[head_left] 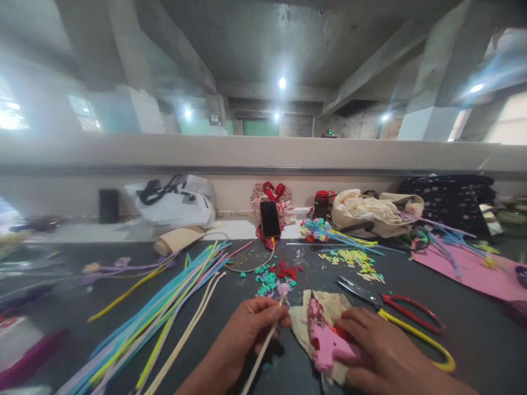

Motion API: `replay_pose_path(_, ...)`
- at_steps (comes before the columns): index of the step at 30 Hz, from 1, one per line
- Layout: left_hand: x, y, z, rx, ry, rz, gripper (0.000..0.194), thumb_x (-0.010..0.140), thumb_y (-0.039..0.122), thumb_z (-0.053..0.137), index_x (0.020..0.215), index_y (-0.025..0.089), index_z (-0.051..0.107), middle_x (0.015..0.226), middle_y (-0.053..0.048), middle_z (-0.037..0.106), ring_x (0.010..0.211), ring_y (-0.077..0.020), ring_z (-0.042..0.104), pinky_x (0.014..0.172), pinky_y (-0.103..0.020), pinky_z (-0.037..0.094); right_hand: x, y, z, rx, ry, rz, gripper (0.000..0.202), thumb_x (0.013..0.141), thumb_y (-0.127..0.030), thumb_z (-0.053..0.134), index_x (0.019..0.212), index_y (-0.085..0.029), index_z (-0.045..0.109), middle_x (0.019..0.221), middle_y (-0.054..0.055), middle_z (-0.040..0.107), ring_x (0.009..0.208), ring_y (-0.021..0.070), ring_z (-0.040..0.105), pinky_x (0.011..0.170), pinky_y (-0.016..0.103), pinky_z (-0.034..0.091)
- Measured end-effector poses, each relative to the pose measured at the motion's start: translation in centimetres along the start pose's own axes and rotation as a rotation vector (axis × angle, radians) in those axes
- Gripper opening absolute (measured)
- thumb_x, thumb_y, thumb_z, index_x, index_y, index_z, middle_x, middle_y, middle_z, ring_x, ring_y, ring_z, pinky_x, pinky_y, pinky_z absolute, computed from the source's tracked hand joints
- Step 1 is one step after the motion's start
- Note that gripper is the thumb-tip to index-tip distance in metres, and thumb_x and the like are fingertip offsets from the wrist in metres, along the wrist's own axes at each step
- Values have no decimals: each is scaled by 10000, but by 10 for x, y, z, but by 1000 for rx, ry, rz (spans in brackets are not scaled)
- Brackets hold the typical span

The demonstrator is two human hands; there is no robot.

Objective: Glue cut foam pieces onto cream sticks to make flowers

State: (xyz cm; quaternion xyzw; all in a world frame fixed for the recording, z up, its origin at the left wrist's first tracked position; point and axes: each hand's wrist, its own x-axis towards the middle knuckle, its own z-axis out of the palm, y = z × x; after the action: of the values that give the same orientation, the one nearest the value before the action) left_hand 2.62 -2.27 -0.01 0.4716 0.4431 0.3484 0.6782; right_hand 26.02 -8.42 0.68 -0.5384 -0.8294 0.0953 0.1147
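My left hand (pixel 259 323) pinches a thin pale stem (pixel 263 351) between thumb and fingers. A small lilac flower-like piece (pixel 283 288) sits at the stem's upper end. To the right, a pink hot glue gun (pixel 323 337) with a stained, reddish front rests on a crumpled beige cloth or paper (pixel 300 323), its nozzle pointing away from me. My right hand (pixel 373 348) has its fingers curled around the gun's handle side; the palm side is hidden. Just beyond the hands lie small teal pieces (pixel 267 282) and red pieces (pixel 286 270).
Long coloured fuzzy stems (pixel 164 304) spread across the left. Scissors (pixel 395 307) with red and yellow handles lie right of my right hand. Yellow pieces (pixel 354 258) are scattered farther back. A phone (pixel 270 219) on a cable leans against a patterned bag. A pink sheet (pixel 461 269) lies at right.
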Motion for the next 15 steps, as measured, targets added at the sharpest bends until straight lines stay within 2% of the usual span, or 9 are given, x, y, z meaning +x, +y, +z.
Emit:
replay_pose_path(3,7,-3,15,117,-72,-80,301,622,399,617,720,115,615,444,18,543,285,-18,315,310,-141,180,3,-2,5,-1,-8,32,384,671,-386,590,1016,-221,560,969,64,557,861,229,491,722,306,355)
replay_pose_path(5,12,-8,21,140,-49,-80,298,625,401,601,722,119,601,429,19,545,272,-26,327,308,-144,191,7,-2,6,1,-6,33,315,673,-327,580,968,-217,574,935,55,551,854,220,482,715,299,346)
replay_pose_path(10,18,-18,18,209,25,-39,322,645,441,559,680,121,573,388,23,526,256,-31,333,307,-144,175,7,3,5,90,29,22,182,651,-214,548,829,-199,583,836,19,539,788,173,477,683,260,339)
replay_pose_path(15,18,-17,18,216,36,-48,292,644,422,564,669,131,562,399,28,538,243,-27,333,299,-144,176,2,13,-6,343,72,51,161,654,-166,521,803,-195,577,806,-7,549,730,143,487,647,234,352)
